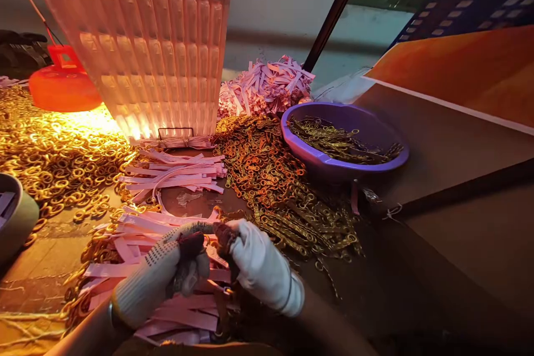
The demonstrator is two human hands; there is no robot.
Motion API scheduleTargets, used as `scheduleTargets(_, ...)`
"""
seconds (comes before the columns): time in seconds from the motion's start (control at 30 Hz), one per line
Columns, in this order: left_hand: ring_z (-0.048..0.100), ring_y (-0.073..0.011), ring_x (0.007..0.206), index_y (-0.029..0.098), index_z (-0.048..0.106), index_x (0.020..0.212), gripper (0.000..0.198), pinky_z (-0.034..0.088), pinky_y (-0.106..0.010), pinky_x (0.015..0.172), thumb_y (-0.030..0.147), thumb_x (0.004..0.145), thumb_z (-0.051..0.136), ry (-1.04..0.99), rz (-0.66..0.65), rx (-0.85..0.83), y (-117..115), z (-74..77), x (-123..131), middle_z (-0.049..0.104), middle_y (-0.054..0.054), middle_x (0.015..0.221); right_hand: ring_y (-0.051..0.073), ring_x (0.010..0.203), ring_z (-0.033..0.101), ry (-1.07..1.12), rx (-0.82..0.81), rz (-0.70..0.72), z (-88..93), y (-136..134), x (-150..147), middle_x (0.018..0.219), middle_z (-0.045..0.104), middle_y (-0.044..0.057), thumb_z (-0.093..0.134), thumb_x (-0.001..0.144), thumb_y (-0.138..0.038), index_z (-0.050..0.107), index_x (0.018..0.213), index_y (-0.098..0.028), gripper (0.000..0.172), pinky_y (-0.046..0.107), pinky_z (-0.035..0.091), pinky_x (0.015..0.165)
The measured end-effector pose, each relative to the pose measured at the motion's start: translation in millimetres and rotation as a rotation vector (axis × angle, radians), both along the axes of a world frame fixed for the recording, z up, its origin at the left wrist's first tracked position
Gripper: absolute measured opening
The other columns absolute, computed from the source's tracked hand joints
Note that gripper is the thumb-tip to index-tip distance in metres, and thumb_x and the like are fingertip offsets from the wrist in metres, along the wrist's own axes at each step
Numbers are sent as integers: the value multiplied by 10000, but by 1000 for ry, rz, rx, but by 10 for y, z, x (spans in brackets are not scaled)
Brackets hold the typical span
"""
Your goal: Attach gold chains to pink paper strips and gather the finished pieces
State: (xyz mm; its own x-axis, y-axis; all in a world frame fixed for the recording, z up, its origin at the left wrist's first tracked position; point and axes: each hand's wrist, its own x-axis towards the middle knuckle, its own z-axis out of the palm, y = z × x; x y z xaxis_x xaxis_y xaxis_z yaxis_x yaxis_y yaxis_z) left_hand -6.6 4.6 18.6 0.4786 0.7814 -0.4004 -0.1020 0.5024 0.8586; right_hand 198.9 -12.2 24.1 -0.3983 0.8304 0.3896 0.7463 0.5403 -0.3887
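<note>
Straps lie beneath the curled left hand; the right hand is just beside it, near chains. I cannot tell whether either grip holds anything.

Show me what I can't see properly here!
Head view: anything inside the left hand or right hand, hidden by the hands themselves.
Head view: the rest of the grey container, cut off by the left edge.
Head view: what glows under the red lampshade, hidden by that shade.

No text, label, brand, number or sign can be read anywhere in this view.
</note>
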Motion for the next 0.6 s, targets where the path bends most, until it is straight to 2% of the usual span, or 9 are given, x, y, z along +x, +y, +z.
scheduleTargets(0.17,437,-91,338,193,525,1207,575,266,-173,332,660,871,556,-40,-47,126,-64,19,68,606,18,534,198,877,614,49,-22,-102,-48,-28,-195,970,628,94,439,952,-109,601,1150,-186,268,339,564,821)
scheduleTargets(0.27,386,-78,316,176,574,1033,496,239,-163,329,650,901,511,-6,-81,101,-92,52,115,525,35,447,186,846,626,125,-49,-80,-74,-31,-210,921,639,68,413,994,-150,611,1108,-210,236,321,572,813)
scheduleTargets(0.3,390,-75,322,176,574,991,477,242,-160,334,641,899,520,-10,-57,85,-97,52,123,526,32,454,188,858,631,142,-54,-84,-84,-37,-200,935,644,73,415,995,-153,610,1117,-207,237,325,573,824)
scheduleTargets(0.37,438,-82,357,185,563,1035,478,282,-163,352,632,864,568,-52,32,112,-105,32,128,586,12,541,219,947,637,142,-33,-128,-104,-57,-159,1032,650,115,437,973,-146,591,1189,-175,266,368,567,874)
scheduleTargets(0.47,503,-100,440,202,535,1115,505,375,-191,401,616,831,594,-92,168,302,-121,-34,135,663,-27,717,296,1086,612,69,1,-164,-104,-92,-94,1158,623,192,488,926,-155,547,1273,-112,355,455,539,944)
scheduleTargets(0.53,490,-99,450,196,548,1042,411,378,-195,412,565,862,570,-38,219,434,-135,-77,168,630,-11,687,305,1092,613,46,-37,-127,-75,-107,-96,1159,629,189,495,918,-168,539,1281,-109,370,458,528,955)
scheduleTargets(0.6,474,-98,458,193,555,940,306,369,-193,418,496,899,540,63,251,501,-147,-111,218,573,13,634,278,1031,631,71,-95,-101,-45,-113,-142,1106,649,152,479,922,-169,562,1223,-135,314,407,531,917)
